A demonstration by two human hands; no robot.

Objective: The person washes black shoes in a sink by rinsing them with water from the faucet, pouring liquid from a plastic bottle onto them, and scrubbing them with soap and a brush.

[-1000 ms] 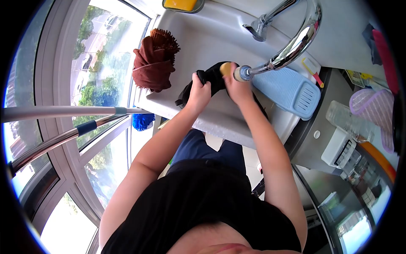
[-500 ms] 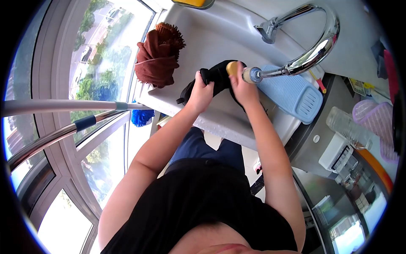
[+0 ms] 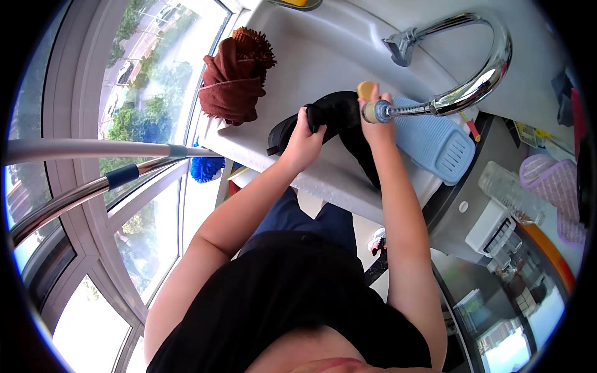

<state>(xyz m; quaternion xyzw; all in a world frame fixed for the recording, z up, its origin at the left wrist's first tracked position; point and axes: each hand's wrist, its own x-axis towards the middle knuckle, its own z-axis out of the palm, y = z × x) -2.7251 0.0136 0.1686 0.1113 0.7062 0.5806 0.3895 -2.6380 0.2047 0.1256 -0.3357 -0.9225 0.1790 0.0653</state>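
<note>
Over the white sink (image 3: 298, 43), my left hand (image 3: 303, 143) is closed on a bunched black fabric item (image 3: 341, 110). A longer black part of it hangs down toward the sink's front edge, and a small tab sticks out at its left end. My right hand (image 3: 379, 129) is closed on a tan, round-ended scrubber (image 3: 365, 91), held at the right end of the black item. The faucet's spout end covers part of that hand. Whether the scrubber has bristles is hidden. A light-blue washboard (image 3: 429, 140) leans in the sink right of my right hand.
A chrome faucet (image 3: 501, 59) arches over from the right. Brown rolled cloth (image 3: 231, 81) rests on the sink's left edge. Poles (image 3: 87, 151) cross from the left near a blue mop head (image 3: 206, 168). Glassware (image 3: 507, 189) stands at the right.
My right hand and the scrubber have shifted right along the black item. My left hand, still gripping it, appears slightly right and lower. The whole view has also shifted a little.
</note>
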